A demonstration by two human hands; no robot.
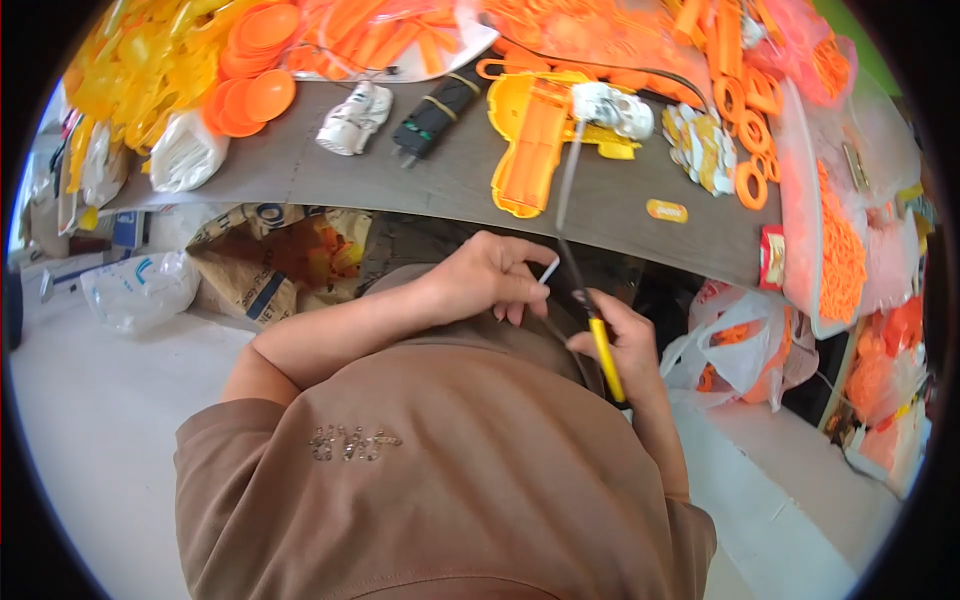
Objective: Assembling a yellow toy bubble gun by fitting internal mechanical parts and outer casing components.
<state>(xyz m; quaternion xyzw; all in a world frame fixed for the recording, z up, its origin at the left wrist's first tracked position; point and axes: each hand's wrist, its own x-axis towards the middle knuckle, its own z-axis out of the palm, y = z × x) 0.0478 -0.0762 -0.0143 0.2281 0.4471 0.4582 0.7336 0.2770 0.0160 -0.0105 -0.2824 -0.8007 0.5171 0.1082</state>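
Observation:
My left hand (487,275) pinches a small white stick-like piece (549,270) between thumb and fingers, just off the table's near edge. In my right hand (628,340) is a yellow-handled tool (605,360) with a dark, narrow front end; motion blur hides its exact kind. A blurred thin grey length runs from near that end up toward the toy gun half; whether it joins the tool I cannot tell. On the table beyond my hands lies the yellow and orange toy gun half (527,150), with a white mechanism (612,110) at its right end.
On the grey table (400,190) lie a white mechanism (355,118), a banded black bundle (437,115), white-and-yellow parts (700,150) and orange rings (752,130). Orange and yellow parts are heaped behind. A paper sack (265,265) and plastic bags (735,340) flank me below.

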